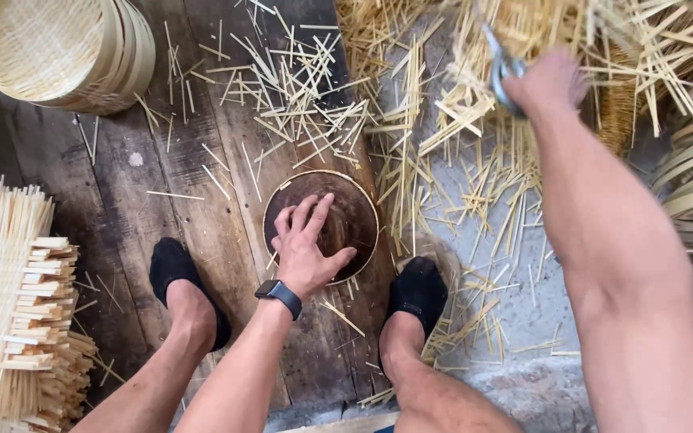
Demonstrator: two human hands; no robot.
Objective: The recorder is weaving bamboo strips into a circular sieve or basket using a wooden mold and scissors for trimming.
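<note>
Bamboo ring under spread left hand; right hand grips scissors.

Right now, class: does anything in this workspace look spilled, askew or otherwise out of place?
Yes. Cut bamboo slivers lie scattered across the dark wooden boards and grey floor, pointing every way, unlike the tidy stacked strips. The left hand presses a round frame; the right hand grips blurred scissors.

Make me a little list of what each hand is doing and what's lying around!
Left hand: spread flat on a round bamboo ring
Right hand: raised, gripping metal scissors
Wrist: dark watch
Feet: black socks, either side of the ring
Floor: dark wooden boards, littered with bamboo offcuts
Top left: stacked woven baskets
Left edge: pile of bamboo slats
</note>
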